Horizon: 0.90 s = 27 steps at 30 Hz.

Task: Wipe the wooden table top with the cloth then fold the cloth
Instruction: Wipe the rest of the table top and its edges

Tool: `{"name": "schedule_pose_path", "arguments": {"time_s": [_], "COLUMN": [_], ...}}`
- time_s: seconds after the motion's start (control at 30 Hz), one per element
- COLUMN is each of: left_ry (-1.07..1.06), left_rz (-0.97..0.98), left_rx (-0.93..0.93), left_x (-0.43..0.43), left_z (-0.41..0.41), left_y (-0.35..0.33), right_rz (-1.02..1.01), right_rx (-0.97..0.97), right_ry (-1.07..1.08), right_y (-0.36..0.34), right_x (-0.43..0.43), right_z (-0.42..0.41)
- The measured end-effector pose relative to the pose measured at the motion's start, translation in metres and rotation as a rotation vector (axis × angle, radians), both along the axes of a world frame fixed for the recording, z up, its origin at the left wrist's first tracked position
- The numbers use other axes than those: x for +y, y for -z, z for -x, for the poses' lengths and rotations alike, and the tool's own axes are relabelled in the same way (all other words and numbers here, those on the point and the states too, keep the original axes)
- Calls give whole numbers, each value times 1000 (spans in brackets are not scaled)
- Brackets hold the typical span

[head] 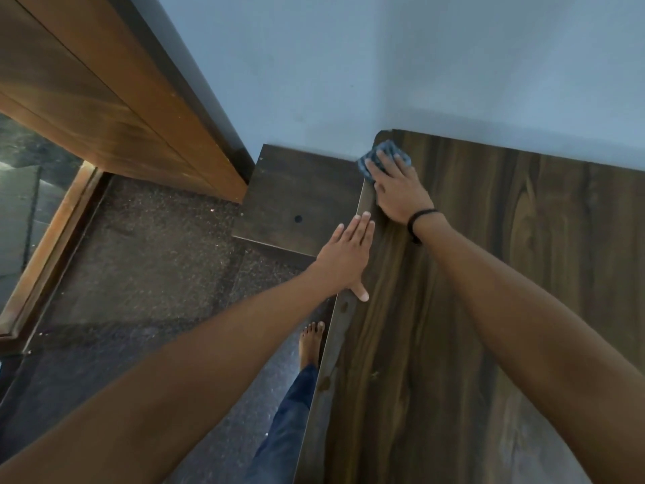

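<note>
From the head camera, the right hand (pixel 394 190), a black band (pixel 419 221) at its wrist, lies flat with fingers spread and straight, pressing a crumpled blue-grey cloth (pixel 365 166) onto the far left corner of the dark, streaky-grained wooden surface (pixel 488 274), close to the pale blue wall (pixel 384 64). The left hand (pixel 345 260) rests open on the surface's left edge, fingers straight and together. Just beside that corner stands a lower dark wooden stand (pixel 296 190). A bare foot (pixel 311 344) stands on the speckled dark floor (pixel 139 256).
</note>
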<state>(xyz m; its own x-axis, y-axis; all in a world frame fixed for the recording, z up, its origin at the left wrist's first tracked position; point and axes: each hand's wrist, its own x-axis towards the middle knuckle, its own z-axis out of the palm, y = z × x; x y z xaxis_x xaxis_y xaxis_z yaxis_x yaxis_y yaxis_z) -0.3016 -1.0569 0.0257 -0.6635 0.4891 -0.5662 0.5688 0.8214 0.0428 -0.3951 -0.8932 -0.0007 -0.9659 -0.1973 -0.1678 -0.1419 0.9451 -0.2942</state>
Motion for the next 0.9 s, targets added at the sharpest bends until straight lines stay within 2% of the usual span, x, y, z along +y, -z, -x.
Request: {"name": "schedule_pose_path", "arguments": {"time_s": [0.1, 0.27, 0.43, 0.5, 0.63, 0.67, 0.8, 0.9], "left_ry": [-17, -36, -30, -29, -28, -31, -36, -25], "left_rz": [-32, -38, -46, -34, -17, -19, -18, -21], "left_rx": [-6, -14, 3, 8, 7, 8, 12, 10], "left_x": [-2, -2, 0, 1, 2, 2, 1, 2], "left_z": [-1, -1, 1, 2, -1, -1, -1, -1], "left_y": [4, 8, 11, 11, 8, 7, 8, 9], "right_rz": [-17, 22, -29, -55, -29, -12, -104, -90], "right_rx": [13, -57, 14, 3, -66, -53, -48, -67], "right_ry": [-31, 200, -57, -30, 189, 169, -161, 4], "right_y": [3, -3, 2, -1, -8, -8, -2, -12], "right_x": [18, 15, 18, 35, 22, 12, 20, 30], "right_z": [6, 62, 17, 22, 45, 44, 39, 59]}}
